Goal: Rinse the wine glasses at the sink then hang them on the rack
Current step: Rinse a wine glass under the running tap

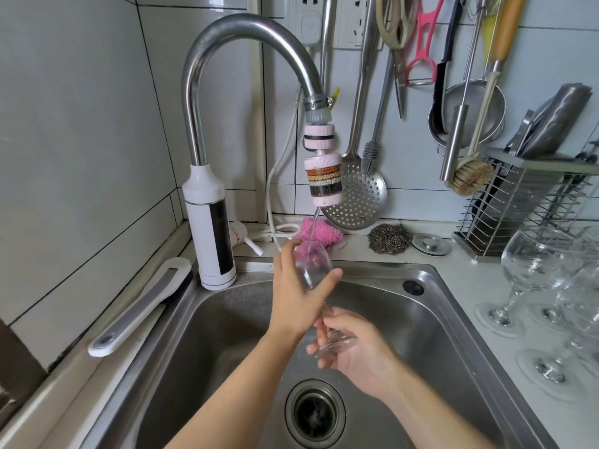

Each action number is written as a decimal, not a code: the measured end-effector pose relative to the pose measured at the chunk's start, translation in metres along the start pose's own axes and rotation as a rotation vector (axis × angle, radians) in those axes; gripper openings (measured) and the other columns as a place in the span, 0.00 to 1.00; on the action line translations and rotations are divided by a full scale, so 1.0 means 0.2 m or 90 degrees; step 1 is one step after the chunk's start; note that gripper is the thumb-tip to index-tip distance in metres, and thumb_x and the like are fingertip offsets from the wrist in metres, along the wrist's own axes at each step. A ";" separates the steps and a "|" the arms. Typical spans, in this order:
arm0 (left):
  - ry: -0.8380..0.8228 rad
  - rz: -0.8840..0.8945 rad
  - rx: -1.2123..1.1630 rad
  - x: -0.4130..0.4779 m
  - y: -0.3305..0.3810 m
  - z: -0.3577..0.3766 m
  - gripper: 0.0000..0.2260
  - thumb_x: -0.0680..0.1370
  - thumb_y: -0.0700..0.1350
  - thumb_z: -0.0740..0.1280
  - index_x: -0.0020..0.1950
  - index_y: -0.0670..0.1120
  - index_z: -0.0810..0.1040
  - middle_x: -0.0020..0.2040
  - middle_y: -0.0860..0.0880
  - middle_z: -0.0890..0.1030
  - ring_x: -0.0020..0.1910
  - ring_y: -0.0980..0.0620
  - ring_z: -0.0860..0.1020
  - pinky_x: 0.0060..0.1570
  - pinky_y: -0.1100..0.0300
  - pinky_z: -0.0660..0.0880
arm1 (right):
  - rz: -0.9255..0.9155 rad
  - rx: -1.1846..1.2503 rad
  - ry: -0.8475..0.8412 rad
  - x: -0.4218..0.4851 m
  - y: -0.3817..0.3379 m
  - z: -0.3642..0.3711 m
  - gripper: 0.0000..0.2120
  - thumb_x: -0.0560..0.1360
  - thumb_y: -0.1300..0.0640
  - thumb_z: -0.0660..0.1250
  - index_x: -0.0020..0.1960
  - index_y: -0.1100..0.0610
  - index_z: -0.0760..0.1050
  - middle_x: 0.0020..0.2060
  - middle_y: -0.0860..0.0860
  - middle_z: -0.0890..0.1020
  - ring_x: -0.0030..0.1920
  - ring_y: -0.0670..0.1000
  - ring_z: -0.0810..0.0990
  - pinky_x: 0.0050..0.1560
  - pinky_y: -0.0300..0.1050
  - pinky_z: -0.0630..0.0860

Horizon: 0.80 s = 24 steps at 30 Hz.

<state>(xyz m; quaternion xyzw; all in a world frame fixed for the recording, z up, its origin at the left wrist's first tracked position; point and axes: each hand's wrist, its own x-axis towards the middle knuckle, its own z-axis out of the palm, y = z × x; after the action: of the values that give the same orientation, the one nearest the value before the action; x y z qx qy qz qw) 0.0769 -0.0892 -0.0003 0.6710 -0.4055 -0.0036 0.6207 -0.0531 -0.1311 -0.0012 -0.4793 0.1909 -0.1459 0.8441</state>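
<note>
The right hand (353, 348) pinches the foot and the left hand (296, 294) wraps the bowl of a wine glass (312, 270) under the faucet (324, 179) stream, rinsing underway; more glasses (534, 270) wait at three o'clock, none hung, seemingly.

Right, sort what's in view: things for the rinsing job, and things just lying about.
In the job: wine glass held by left hand and right hand; faucet; sink; waiting glasses.
Lying about: pink cloth, steel scourer, slotted skimmer, pink peeler.
</note>
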 end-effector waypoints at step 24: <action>-0.008 -0.094 0.002 0.01 0.00 0.00 0.35 0.69 0.65 0.74 0.71 0.55 0.69 0.68 0.50 0.74 0.67 0.49 0.74 0.67 0.50 0.71 | 0.016 -0.101 0.054 0.01 0.01 0.01 0.07 0.77 0.66 0.64 0.47 0.64 0.80 0.32 0.57 0.77 0.36 0.59 0.83 0.29 0.45 0.76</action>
<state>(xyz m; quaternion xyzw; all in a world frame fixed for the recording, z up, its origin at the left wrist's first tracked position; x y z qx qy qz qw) 0.0781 -0.0896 0.0001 0.7003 -0.3588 -0.0531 0.6149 -0.0507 -0.1292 -0.0022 -0.5358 0.2436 -0.1401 0.7962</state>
